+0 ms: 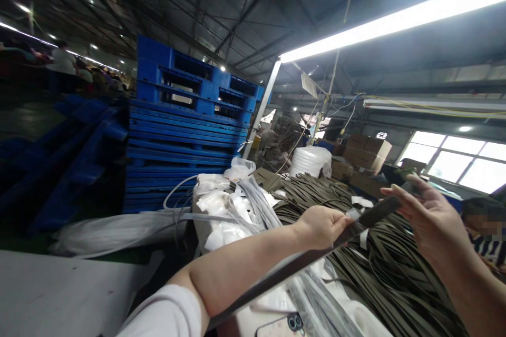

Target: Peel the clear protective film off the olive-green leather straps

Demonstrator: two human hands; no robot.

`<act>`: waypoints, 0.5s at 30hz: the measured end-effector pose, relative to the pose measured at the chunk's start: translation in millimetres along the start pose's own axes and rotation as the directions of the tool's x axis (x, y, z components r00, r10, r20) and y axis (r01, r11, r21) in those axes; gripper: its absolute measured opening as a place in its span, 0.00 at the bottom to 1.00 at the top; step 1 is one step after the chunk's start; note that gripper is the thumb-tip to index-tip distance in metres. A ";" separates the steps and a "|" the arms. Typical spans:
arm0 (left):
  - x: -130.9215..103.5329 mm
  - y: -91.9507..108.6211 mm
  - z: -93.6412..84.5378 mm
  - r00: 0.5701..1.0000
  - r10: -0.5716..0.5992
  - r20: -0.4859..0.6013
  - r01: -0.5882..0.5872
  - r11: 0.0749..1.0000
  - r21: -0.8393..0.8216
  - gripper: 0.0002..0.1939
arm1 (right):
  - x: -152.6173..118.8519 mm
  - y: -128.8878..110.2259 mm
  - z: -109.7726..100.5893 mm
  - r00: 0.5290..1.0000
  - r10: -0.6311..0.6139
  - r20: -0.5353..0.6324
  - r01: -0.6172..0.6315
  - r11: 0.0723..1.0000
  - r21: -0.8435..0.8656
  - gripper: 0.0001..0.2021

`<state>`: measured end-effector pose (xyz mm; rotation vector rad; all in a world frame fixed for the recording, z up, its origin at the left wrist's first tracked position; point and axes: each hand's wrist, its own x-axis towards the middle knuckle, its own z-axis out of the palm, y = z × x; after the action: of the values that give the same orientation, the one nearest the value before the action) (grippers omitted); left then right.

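Note:
A long dark olive strip (381, 210) slants from the lower middle up to the right, above the table. My left hand (322, 225) pinches it partway along, next to a small piece of clear plastic (353, 214). Near the strip's upper end, my right hand (432, 213) has it between thumb and fingers, the fingers fairly straight. Below and behind both hands lies a large heap of similar olive strips (399, 268), some with white paper bands around them. My left forearm covers part of the strip's lower length.
White wrapping and clear plastic (225, 205) cover the table's left side. A phone (282, 326) lies at the near edge. Blue pallets (185, 137) are stacked beyond, left of a large fan (280, 139). Cartons (366, 152) stand behind. Another person (484, 226) is at the far right.

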<state>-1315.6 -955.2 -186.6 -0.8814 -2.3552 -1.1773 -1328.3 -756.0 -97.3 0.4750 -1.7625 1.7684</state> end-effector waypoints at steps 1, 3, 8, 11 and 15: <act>1.6 1.7 -1.2 1.000 -0.002 -0.006 0.002 1.000 0.005 0.27 | -0.9 -1.0 0.9 1.000 -0.020 0.004 0.020 0.999 -0.047 0.43; 5.4 6.3 -4.5 1.000 -0.004 -0.013 0.004 1.000 0.005 0.27 | -5.1 -1.5 4.6 0.998 -0.065 0.019 0.067 0.990 -0.126 0.36; 13.9 15.1 -14.5 0.999 0.012 -0.047 -0.013 1.000 -0.007 0.26 | -11.9 3.6 20.4 0.991 -0.095 0.096 0.109 0.982 -0.152 0.31; 15.4 13.6 -19.2 0.999 0.003 -0.043 -0.003 1.000 -0.011 0.27 | -13.8 6.5 28.3 0.990 -0.105 0.096 0.120 0.979 -0.165 0.32; 11.2 15.6 -24.0 0.999 -0.030 -0.030 0.029 0.999 -0.031 0.26 | -22.8 3.7 27.9 0.993 -0.098 0.073 0.107 0.984 -0.143 0.30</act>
<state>-1312.4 -963.3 -157.1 -0.8355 -2.3395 -1.2327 -1317.5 -787.0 -112.9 0.5568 -1.8629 1.5561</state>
